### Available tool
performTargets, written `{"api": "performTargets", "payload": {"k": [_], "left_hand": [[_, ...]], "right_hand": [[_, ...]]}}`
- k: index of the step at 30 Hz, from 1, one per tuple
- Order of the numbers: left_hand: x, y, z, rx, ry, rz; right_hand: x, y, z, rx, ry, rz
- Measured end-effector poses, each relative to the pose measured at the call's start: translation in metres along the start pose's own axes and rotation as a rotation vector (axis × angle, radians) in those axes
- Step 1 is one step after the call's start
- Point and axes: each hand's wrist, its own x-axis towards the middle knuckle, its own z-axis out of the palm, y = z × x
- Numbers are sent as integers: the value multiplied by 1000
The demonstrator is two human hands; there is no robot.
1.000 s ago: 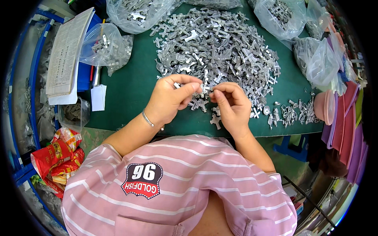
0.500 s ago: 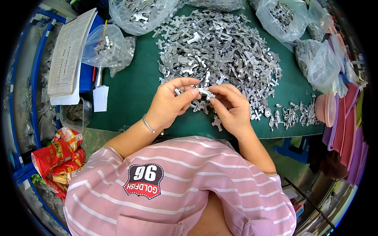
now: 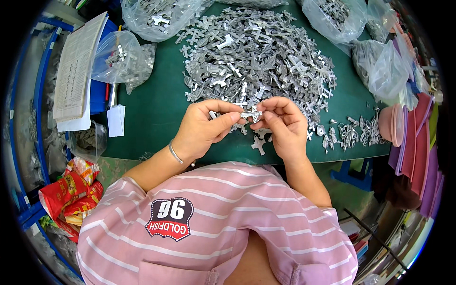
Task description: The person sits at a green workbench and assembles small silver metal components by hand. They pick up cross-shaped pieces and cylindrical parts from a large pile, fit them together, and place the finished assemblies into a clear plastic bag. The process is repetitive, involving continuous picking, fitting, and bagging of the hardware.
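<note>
A silver cross pendant lies sideways between my two hands at the near edge of a big metal pile. My left hand pinches its left end between thumb and fingers. Another small silver piece shows inside that hand's curled fingers. At the pendant's right end, the thumb and fingertips of my right hand close on it. Just beyond my fingers spreads the heap of grey metal crosses. One loose cross rests on the green table below the pendant.
Clear plastic bags of metal pieces stand along the far side, with another bag at left. Papers lean beside a blue bin. Small metal parts and a pink cup sit at right.
My right hand has turned and its fingers have risen slightly. The cross pendant now lies flatter and shows more plainly between my hands. The whole view has shifted a little.
</note>
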Motion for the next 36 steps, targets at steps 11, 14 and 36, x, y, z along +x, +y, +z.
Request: {"api": "performTargets", "payload": {"k": [11,14,36], "left_hand": [[1,4,7,-154,55,-119],[7,1,-15,-457,-26,-233],[-2,-3,-6,-14,19,-64]], "right_hand": [[-3,-6,13,-440,-82,-457],[2,-15,19,-664,-81,-508],[-1,2,3,-466,-62,-103]]}}
